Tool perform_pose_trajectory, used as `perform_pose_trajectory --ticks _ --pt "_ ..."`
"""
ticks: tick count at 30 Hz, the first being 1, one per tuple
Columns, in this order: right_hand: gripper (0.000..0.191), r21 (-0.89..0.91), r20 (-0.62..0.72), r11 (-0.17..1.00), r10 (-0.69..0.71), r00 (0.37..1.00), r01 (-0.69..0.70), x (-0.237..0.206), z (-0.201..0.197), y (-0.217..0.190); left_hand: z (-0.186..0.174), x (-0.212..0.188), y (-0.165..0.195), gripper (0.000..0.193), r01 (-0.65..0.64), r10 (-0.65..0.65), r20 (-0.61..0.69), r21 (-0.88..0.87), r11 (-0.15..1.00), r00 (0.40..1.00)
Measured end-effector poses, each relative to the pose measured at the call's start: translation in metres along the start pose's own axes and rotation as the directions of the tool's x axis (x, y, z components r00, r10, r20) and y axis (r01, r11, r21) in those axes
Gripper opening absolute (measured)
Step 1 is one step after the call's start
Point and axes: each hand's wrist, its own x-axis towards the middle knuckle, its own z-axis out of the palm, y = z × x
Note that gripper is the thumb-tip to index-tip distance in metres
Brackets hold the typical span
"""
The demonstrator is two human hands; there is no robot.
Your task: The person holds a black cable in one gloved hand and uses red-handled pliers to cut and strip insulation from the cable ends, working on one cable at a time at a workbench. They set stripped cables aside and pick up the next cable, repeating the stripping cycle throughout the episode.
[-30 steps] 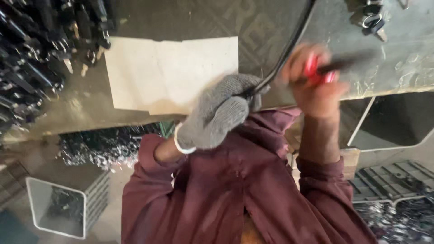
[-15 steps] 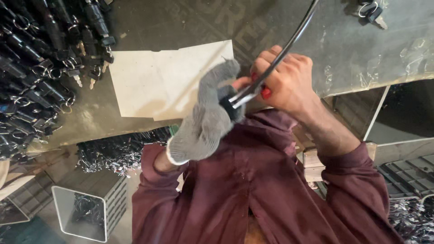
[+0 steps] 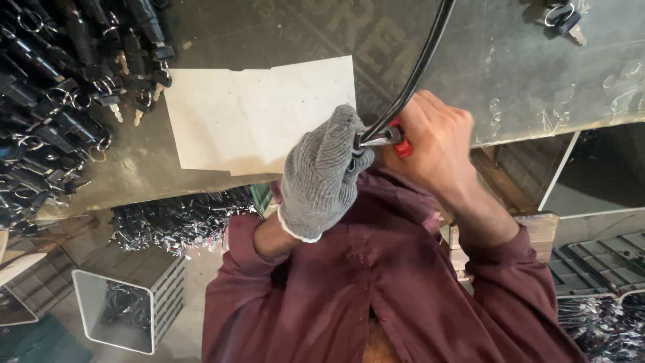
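My hands have closed together at 12 o'clock: gloved left hand [image 3: 322,178] grips the black cable [image 3: 416,70] end, bare right hand [image 3: 433,138] squeezes the red-handled tool [image 3: 400,142] onto it, above the surface [image 3: 537,81].

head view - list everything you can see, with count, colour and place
black cable: one, black, curving from the top edge down to the hands
red-handled tool: one, red and metal, in the right hand at the cable's end
pale sheet: one, off-white, on the table centre
table: one, grey-brown, upper half
key-and-lock pile: many, black with metal rings, top left
keys: one small bunch, top right
crate: one, grey, on the floor lower left
maroon shirt: one, bottom centre
left hand: grey knit glove, gripping the cable
right hand: bare, holding the tool
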Motion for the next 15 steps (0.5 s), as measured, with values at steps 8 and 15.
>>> perform_pose_trajectory --ticks 8,15 --pt "0.029 -0.054 -0.021 0.987 0.149 0.989 -0.15 -0.014 0.011 -0.005 -0.003 0.009 -0.003 0.057 -0.171 0.2 -0.027 0.42 0.891 0.979" --pt "0.034 0.092 -0.089 0.993 0.087 0.992 -0.079 0.002 0.011 -0.016 -0.031 0.022 0.005 0.065 0.036 0.016 0.2 -0.254 0.966 0.98"
